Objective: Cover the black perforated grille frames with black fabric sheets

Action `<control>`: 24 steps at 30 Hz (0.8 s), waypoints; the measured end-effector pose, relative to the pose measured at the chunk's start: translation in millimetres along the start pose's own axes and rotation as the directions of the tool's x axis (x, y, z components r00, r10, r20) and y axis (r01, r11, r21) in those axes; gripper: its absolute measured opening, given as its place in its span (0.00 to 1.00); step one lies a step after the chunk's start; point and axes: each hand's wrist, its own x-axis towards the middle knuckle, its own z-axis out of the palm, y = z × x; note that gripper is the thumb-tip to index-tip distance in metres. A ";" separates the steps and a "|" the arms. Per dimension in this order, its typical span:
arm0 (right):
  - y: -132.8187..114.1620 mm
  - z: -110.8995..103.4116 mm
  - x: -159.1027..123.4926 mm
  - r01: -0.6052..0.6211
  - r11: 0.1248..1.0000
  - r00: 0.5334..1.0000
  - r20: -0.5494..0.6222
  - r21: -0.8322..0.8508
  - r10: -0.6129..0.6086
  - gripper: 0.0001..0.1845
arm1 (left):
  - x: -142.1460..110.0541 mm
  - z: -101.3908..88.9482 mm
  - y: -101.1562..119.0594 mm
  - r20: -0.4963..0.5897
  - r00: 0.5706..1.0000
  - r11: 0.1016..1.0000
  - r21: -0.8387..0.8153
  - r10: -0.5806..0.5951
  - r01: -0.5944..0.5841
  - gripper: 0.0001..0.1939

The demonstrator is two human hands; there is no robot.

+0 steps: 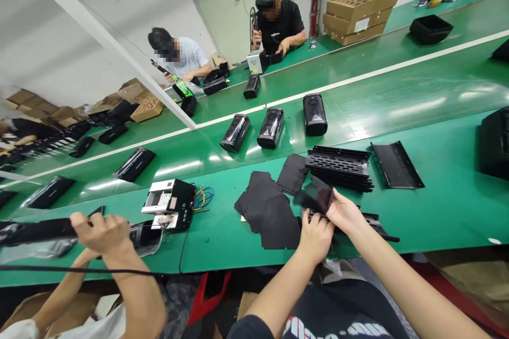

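My right hand (345, 214) pinches a thin, dark, glossy sheet (316, 194) by its right end, tilted above the bench. Just below it, my left hand (318, 233) has its fingers curled at the edge of a black slotted panel (376, 220), which is partly hidden by both hands. To the left lies a loose spread of matte black sheets (274, 217). Behind my hands, a stack of black slotted panels (338, 164) rests on the green bench. One more black curved panel (397, 164) lies to the right of that stack.
Black housings (271, 128) stand on the green conveyor (358, 100) beyond the bench. To my left, a co-worker's hand (101, 230) grips a black tool near a white-and-black machine (169, 204). Two people work across the line. Cardboard trays (360, 13) sit at the far side.
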 end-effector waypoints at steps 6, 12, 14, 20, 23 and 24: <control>8.1 26.9 -17.3 -0.006 0.993 0.999 0.032 0.119 0.002 0.22 | -10.2 -5.8 -9.1 0.068 0.987 0.987 -0.051 -0.146 0.150 0.07; -5.3 40.1 -40.0 -0.021 0.990 0.992 0.125 0.138 0.004 0.22 | -14.3 -27.8 -21.3 0.218 0.939 0.890 -0.320 -0.264 0.325 0.14; -10.7 40.7 -45.0 -0.025 0.989 0.992 0.128 0.148 0.006 0.22 | -13.3 -39.4 -24.5 0.172 0.923 0.757 -0.532 -0.344 0.381 0.16; -15.1 44.9 -57.1 0.001 0.982 0.998 0.069 0.189 -0.014 0.23 | 12.7 -76.0 -17.1 0.467 0.652 -0.386 -0.880 -0.597 0.277 0.21; -13.0 43.8 -60.3 0.050 0.982 0.995 0.079 0.185 -0.065 0.21 | 28.8 -88.3 -12.0 0.573 0.615 -0.592 -0.780 -0.542 0.204 0.21; -12.5 42.1 -61.1 0.070 0.984 0.993 0.085 0.164 -0.085 0.19 | 32.3 -91.1 -12.3 0.591 0.591 -0.616 -0.764 -0.550 0.191 0.20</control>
